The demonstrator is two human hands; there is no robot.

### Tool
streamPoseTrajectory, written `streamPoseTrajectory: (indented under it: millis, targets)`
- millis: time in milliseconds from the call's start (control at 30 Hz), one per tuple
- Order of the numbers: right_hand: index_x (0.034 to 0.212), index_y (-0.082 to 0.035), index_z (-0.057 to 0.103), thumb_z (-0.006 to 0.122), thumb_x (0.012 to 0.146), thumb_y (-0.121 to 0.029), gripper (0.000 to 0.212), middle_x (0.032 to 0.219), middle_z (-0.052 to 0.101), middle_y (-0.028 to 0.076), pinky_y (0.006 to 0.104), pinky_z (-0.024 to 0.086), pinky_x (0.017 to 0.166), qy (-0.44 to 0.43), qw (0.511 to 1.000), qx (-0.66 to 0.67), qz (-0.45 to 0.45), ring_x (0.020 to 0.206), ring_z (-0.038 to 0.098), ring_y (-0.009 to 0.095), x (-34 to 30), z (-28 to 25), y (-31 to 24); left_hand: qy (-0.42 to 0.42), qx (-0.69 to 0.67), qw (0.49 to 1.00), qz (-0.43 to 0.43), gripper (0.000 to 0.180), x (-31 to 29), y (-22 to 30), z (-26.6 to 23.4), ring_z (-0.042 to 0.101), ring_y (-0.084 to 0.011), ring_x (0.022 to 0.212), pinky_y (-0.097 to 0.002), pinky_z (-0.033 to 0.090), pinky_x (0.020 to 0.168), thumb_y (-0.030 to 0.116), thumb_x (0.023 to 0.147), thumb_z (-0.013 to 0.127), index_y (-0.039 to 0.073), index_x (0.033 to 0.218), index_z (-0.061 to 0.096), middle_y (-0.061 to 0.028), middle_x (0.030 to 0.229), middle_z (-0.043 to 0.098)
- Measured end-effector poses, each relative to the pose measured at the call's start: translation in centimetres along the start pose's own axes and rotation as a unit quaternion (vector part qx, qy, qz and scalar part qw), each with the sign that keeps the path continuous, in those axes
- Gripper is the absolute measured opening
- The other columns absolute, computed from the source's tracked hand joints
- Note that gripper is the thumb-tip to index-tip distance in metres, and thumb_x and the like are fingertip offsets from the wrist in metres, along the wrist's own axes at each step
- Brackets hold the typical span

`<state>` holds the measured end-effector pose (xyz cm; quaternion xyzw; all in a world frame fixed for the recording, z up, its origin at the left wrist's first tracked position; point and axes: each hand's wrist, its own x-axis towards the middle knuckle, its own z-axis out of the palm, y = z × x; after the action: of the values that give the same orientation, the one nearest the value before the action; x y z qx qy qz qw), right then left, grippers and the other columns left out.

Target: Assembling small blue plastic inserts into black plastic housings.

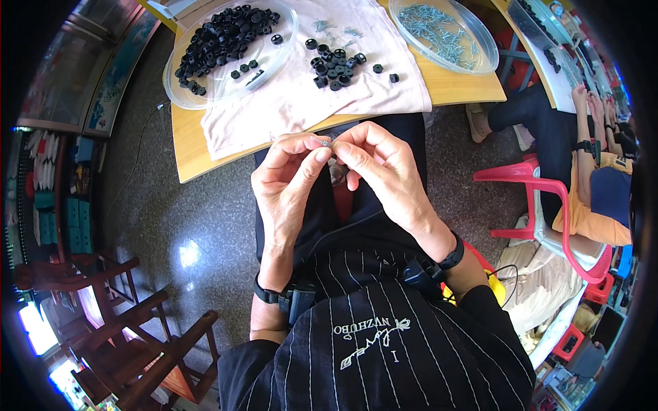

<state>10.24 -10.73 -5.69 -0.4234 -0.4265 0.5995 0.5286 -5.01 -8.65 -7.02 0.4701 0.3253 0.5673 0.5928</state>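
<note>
Above my lap, close to the table's near edge, my two hands meet at the fingertips. My left hand [286, 179] pinches a small metal screw [320, 142] between thumb and forefinger. At the screw's other end, the thumb and fingers of my right hand [380, 164] are pressed together; whatever they grip is mostly hidden. Beyond the hands, a loose pile of black round plastic parts [334, 66] lies on a pale pink cloth [274, 116]. Small bunches of screws [321, 26] rest behind that pile.
A clear tray [179, 96] of black plastic parts stands at the table's left, a clear tub [488, 65] of screws at its right. Wooden chairs [147, 342] are at lower left. Right of me are a red plastic chair [538, 181] and a seated person [596, 198] with hands at another table.
</note>
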Motion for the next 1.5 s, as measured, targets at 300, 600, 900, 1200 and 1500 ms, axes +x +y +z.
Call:
streamPoseTrajectory:
  millis: [300, 600, 900, 1200, 1500]
  targets:
    - [0.098, -0.001, 0.061, 0.063, 0.087, -0.004, 0.012, 0.088, 0.063, 0.009, 0.0257, 0.05, 0.06, 0.076, 0.934, -0.276, -0.214, 0.073, 0.062, 0.017, 0.5, 0.4, -0.1, -0.001, 0.347, 0.928, 0.139, 0.013, 0.4, 0.5, -0.1, 0.063, -0.0159, 0.082, -0.0266, 0.05, 0.073, 0.0, 0.083, 0.069, -0.001, 0.094, 0.063, -0.009, 0.089, 0.065]
    - [0.1, 0.001, 0.065, 0.063, 0.089, -0.007, 0.013, 0.082, 0.068, 0.008, 0.0232, 0.05, 0.06, 0.02, 0.977, -0.201, -0.065, 0.07, 0.064, 0.011, 0.8, -0.8, -0.7, -0.015, 0.46, 0.869, 0.181, 0.012, 0.4, 0.6, 0.1, 0.064, -0.0225, 0.077, -0.0306, 0.051, 0.07, 0.002, 0.081, 0.069, 0.002, 0.091, 0.062, -0.0098, 0.087, 0.064]
    - [0.102, 0.003, 0.064, 0.063, 0.09, -0.006, 0.015, 0.088, 0.068, 0.006, 0.0216, 0.054, 0.068, -0.006, 0.986, -0.161, -0.043, 0.077, 0.064, 0.008, 0.5, -0.7, -1.1, -0.012, 0.213, 0.976, 0.05, 0.006, 0.0, -0.2, -0.7, 0.058, -0.0099, 0.078, -0.0217, 0.047, 0.073, -0.001, 0.086, 0.066, -0.003, 0.091, 0.064, -0.0052, 0.089, 0.064]
    - [0.093, 0.001, 0.062, 0.067, 0.084, -0.001, 0.011, 0.075, 0.065, 0.008, 0.0228, 0.046, 0.054, 0.042, 0.952, -0.257, -0.162, 0.061, 0.057, 0.007, 0.7, -0.4, -0.5, 0.013, 0.27, 0.958, 0.095, 0.009, 0.0, -0.2, 0.3, 0.058, -0.01, 0.074, -0.022, 0.047, 0.068, -0.002, 0.082, 0.068, -0.002, 0.091, 0.064, -0.0063, 0.086, 0.065]
    - [0.094, -0.001, 0.06, 0.065, 0.084, 0.002, 0.011, 0.076, 0.063, 0.01, 0.0255, 0.047, 0.057, 0.047, 0.919, -0.315, -0.231, 0.063, 0.061, 0.015, 1.1, -0.1, 0.0, 0.036, 0.087, 0.993, -0.077, 0.012, -0.1, -0.3, 0.0, 0.059, -0.0097, 0.082, -0.0218, 0.046, 0.079, 0.004, 0.088, 0.065, -0.003, 0.097, 0.064, -0.0041, 0.087, 0.064]
